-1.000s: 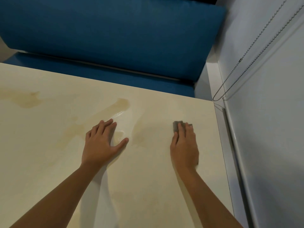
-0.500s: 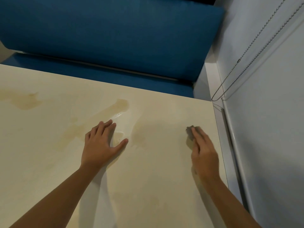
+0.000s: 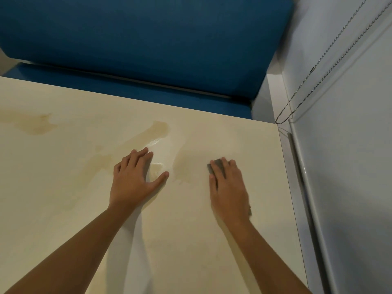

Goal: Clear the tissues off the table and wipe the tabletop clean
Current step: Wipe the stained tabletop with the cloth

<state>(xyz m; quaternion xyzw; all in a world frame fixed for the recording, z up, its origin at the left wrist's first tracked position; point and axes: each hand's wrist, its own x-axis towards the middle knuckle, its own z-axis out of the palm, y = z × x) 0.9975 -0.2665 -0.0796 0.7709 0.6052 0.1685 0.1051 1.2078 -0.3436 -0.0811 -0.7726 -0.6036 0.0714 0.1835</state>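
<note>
**Wiping pass at the right end of the table, stains left to clear**

My right hand [image 3: 230, 187] lies flat on a grey wiping pad [image 3: 213, 166], fingers straight and close together, pressing it onto the tabletop [image 3: 63, 198] rather than pinching it. Only a corner of the pad shows, at the hand's 11 o'clock past the fingertips, with a sliver at the heel; whether it is folded cloth or sponge I cannot tell.

My left hand [image 3: 133, 179] rests palm down at the right hand's 9 o'clock, well apart from it. Its fingers are together and its thumb is spread, and it holds nothing. I read it as a brace.

Between the hands sits a pale brown smear [image 3: 183, 166], just beside the pad at its 9 o'clock. A wet sheen [image 3: 156, 143] glints at the left hand's 1 o'clock, under a darker tan streak [image 3: 158, 128]. A third stain [image 3: 36, 124] lies far out at 10 o'clock. I see no tissues in this view, so I judge the wiping to be the step in hand, with most of the marks not yet reached.

Beyond the far edge runs a blue bench cushion [image 3: 148, 39]; a white wall [image 3: 350, 187] and a bead chain [image 3: 318, 71] stand at 3 o'clock.

Risks as I judge them:
- The open palm may slide off the pad on the wet patch.
- The braced left hand sits on the spill and could smear it outward.
- A wide stroke toward 3 o'clock could push liquid over the near table edge.
</note>
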